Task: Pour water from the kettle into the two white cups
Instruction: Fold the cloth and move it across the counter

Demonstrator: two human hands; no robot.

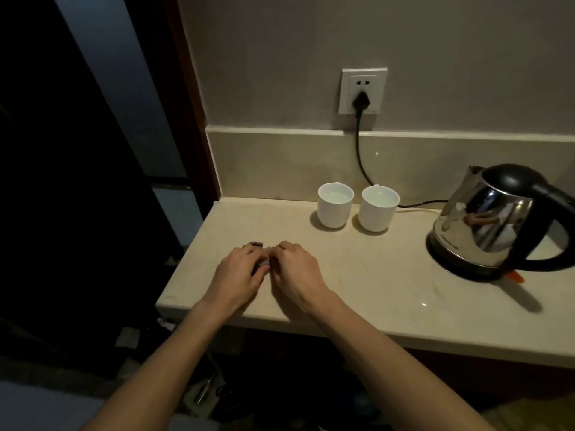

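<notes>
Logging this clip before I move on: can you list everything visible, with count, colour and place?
Round handleless ceramic cups: two, white, side by side at the counter's back, both holding water.
Steel electric kettle: one, silver with black lid and handle, on its black base at the right.
Wall socket: one, white, above the backsplash.
Power plug and cord: one, black, running down behind the cups toward the kettle.
Stone countertop: one, cream.
Small dark object: one, by the left fingers; unclear what.
Left hand, right hand: together on the counter, fingertips meeting.
</notes>
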